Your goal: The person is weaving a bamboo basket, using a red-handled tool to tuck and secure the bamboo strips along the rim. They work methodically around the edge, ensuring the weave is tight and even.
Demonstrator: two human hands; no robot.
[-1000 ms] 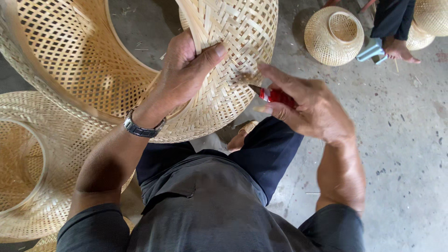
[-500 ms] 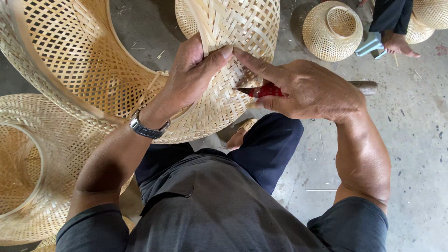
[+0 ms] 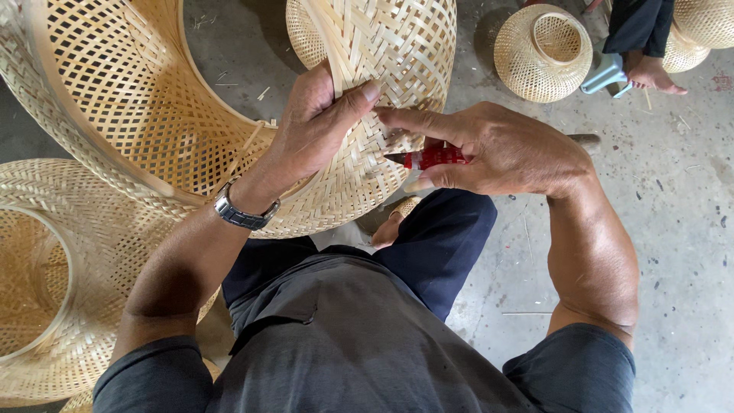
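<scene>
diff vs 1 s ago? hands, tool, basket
The right hand moved left with the red-handled tool, bringing its forefinger up against the left thumb on the woven basket. The left hand keeps its grip on the basket's strips. Nothing was let go.

Shirt: I see a dark grey short-sleeved shirt (image 3: pixel 344 344).
Trousers: dark navy trousers (image 3: pixel 436 245).
Wrist: silver metal wristwatch (image 3: pixel 243 214) just behind my left hand (image 3: pixel 317 126).
</scene>
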